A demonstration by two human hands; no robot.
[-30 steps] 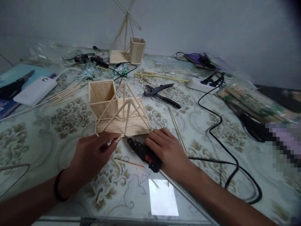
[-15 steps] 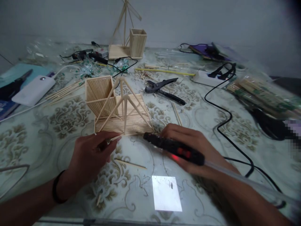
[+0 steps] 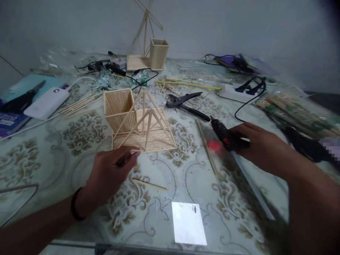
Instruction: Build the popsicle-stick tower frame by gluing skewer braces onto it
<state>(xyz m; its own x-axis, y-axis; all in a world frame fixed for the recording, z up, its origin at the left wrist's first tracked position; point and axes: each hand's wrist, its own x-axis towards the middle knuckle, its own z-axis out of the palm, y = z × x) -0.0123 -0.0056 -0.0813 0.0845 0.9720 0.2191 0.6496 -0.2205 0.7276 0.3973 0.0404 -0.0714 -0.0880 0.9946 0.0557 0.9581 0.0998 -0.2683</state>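
Note:
Between thumb and fingers, my left hand pinches a short wooden stick at the front edge of a stick-built model. That model has a flat base, a square open box at its left and slanted legs meeting in peaks. Off to the right, my right hand is wrapped around a black glue gun with a glowing red light. A clear glue stick trails from the gun's back. The gun's nozzle points away from me, near the handle of black pliers.
A similar finished-looking windmill model stands by the wall. Loose sticks, a white power bank and scissors lie left. A power strip, its cable and bagged sticks are at right. One stick lies in front.
My right hand has swung the glue gun away from the model to the right, and its nozzle has turned forward. My left hand keeps its pinch on the stick at the model's front.

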